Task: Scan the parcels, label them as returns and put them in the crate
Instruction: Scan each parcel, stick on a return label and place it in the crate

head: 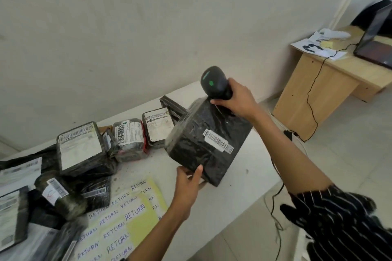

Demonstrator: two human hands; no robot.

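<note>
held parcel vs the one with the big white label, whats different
The held parcel is tilted, gripped at its near edge by the left hand; the labelled parcel lies untouched among others. The held parcel bears a narrow barcode strip, the labelled parcel a broad white sheet. Both are black-wrapped.

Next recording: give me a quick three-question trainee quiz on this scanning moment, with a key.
1. Which hand holds the scanner? A) left B) right C) neither
2. True or false: the left hand grips the black parcel's lower corner.
3. Fill in: the yellow sheet on the table repeats the handwritten word ____.

Key: 1 B, the right hand; 2 true; 3 RETURN.
</note>
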